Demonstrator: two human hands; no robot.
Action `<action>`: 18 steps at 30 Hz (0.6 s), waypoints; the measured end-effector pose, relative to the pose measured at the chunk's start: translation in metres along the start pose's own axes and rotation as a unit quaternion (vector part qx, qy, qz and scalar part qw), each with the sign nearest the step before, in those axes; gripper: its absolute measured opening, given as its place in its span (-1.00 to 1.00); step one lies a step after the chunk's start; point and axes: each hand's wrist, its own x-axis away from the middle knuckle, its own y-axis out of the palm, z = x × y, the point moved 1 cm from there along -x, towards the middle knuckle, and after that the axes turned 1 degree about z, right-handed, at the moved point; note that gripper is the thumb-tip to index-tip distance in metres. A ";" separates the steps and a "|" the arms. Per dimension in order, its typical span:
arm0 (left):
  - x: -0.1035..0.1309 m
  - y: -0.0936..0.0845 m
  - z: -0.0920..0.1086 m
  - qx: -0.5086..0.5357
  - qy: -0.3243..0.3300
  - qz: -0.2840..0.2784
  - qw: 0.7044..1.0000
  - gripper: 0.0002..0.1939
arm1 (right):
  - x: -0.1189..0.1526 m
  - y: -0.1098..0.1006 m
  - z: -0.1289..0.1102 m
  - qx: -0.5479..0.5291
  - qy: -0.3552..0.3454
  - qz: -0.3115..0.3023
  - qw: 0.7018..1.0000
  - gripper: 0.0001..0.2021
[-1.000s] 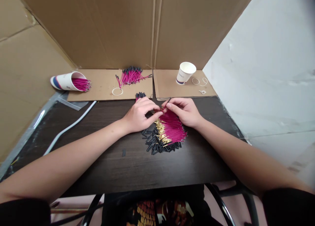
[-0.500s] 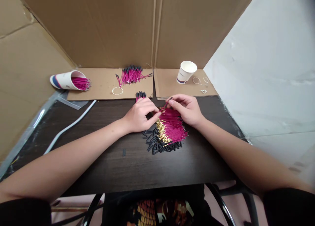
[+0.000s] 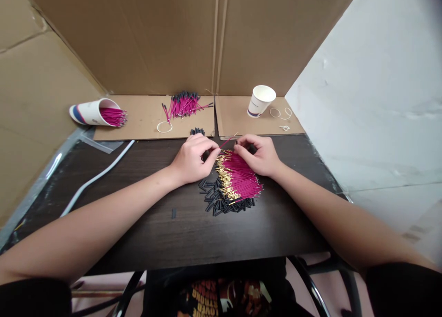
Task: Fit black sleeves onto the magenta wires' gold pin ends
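Note:
My left hand pinches a thin magenta wire between thumb and forefinger, and its free tip slants up to the right. Just right of it, my right hand is closed in a pinch, with a small black sleeve partly showing at the fingertips. Below both hands lies a pile of magenta wires with gold ends on the left. Loose black sleeves spread under and in front of that pile. Behind my left hand, a bunch of black-ended wires is mostly hidden.
On the cardboard at the back are a tipped paper cup full of magenta wires, a heap of black-tipped wires, a rubber band and an upright paper cup. A pale cable runs along the left.
The wire has shifted; its upper tip now shows thin and bare, where a black end showed before. My hands have drawn slightly apart, the left a little leftward.

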 end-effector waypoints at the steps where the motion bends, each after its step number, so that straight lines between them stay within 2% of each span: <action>1: 0.000 0.000 0.000 0.002 0.003 0.007 1.000 -0.79 | 0.000 0.000 0.000 0.007 -0.002 0.004 1.000 -0.83; 4: 0.000 0.001 -0.001 0.015 0.012 0.031 0.999 -0.80 | -0.001 -0.001 -0.001 0.017 -0.014 0.001 1.000 -0.82; 8: -0.001 0.003 -0.002 0.042 0.020 0.048 0.998 -0.85 | 0.000 0.000 -0.006 0.001 -0.051 -0.034 0.998 -0.82; 18: 0.001 0.008 0.001 0.122 0.031 0.029 0.992 -0.91 | 0.005 0.006 -0.011 -0.037 -0.084 -0.053 0.994 -0.88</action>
